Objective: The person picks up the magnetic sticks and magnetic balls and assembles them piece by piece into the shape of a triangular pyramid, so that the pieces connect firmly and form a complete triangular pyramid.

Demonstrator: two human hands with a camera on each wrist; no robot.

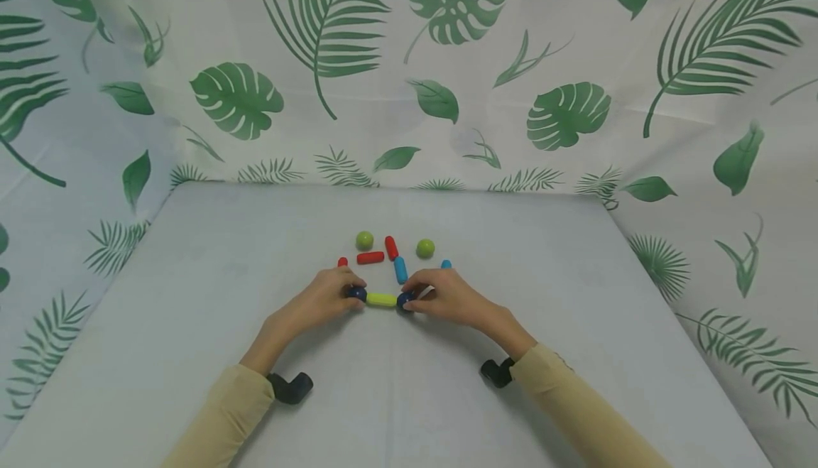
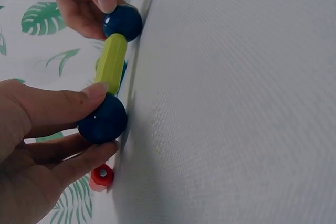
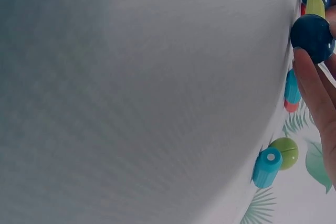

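Observation:
A yellow-green rod (image 1: 381, 300) lies crosswise with a dark blue ball at each end. My left hand (image 1: 327, 296) pinches the left blue ball (image 2: 103, 120) between thumb and fingers. At the other end, my right hand (image 1: 451, 296) holds the right blue ball (image 3: 313, 38) with thumb and fingertips. In the left wrist view the yellow-green rod (image 2: 111, 62) meets both balls. A red rod (image 2: 102, 177) shows just beyond the left fingers. Part of each ball is hidden by the fingers in the head view.
Beyond the hands lie red rods (image 1: 371, 258), a blue rod (image 1: 400, 270) and two green balls (image 1: 365, 240). Another blue rod (image 3: 267, 167) is near the right hand, partly covered in the head view. The white table (image 1: 390, 411) meets a leaf-patterned cloth (image 1: 383, 127) behind.

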